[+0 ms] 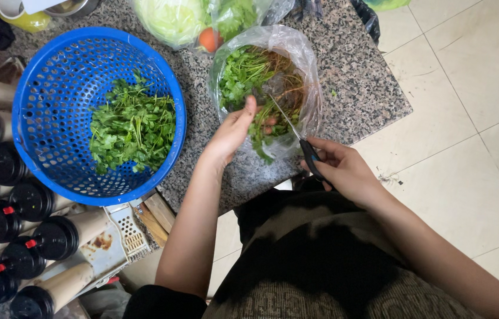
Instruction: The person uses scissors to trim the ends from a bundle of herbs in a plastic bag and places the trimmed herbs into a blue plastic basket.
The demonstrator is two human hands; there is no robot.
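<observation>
While the left hand (231,131) reaches into the mouth of a clear bag (305,65) and grips a bunch of herbs (243,74), its fingers curled inside the plastic, the right hand (344,168) is clenched round the black handles of scissors (296,133), whose blades point toward 11 o'clock into the bag among the stems. The bag lies on a speckled stone table (361,88), close to the table's near edge; its lower end sits almost at that edge, at 6 o'clock from the bag's middle. At 3 o'clock from the bag, a bare strip of table runs to the right-hand edge, and past it pale floor tiles (468,118) lie open. At 9 o'clock from the bag, just beside the left hand, stands a blue colander (43,77) with a heap of cut greens (133,127) in it; its rim hangs slightly over the table's near edge at about 6 o'clock. Only a narrow lane of bare stone separates colander and bag. At 12 o'clock from the bag, another bag with a cabbage (172,20) and something orange (208,38) touches or nearly touches it. At 9 o'clock from the colander, black-capped bottles (31,201) crowd in rows along the left side, below the table's level, so far as I can tell. A metal grater (128,233) lies below the colander at 6 o'clock.
</observation>
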